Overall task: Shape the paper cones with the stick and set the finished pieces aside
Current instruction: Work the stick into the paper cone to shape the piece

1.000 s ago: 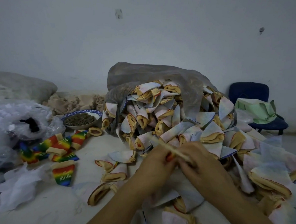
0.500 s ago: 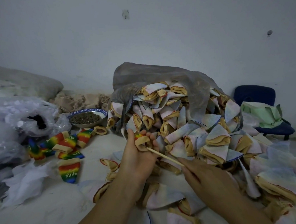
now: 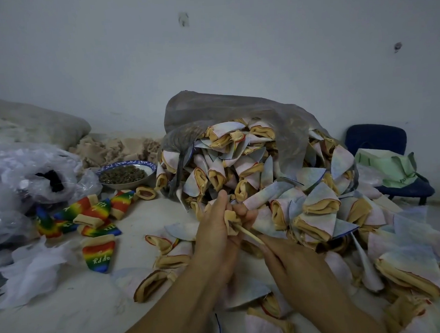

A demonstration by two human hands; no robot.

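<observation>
Centrally, bag (image 3: 236,108) of cones (image 3: 242,165), left hand (image 3: 212,233) gripping cone (image 3: 231,218), right hand (image 3: 292,265) holding stick (image 3: 251,235)

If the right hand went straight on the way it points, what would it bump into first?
Probably the tan-lined paper cone gripped by the left hand. The right hand aims its thin wooden stick straight into it, though depth is unclear.

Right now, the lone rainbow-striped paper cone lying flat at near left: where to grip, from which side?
Pinch the rainbow-striped paper cone across its wide tan cuff, coming down from above on its right. It lies flat on the white surface, cuff away from the camera, narrow tip nearer. The cuff looks like the thickest edge, and the right side has the most room.
</observation>
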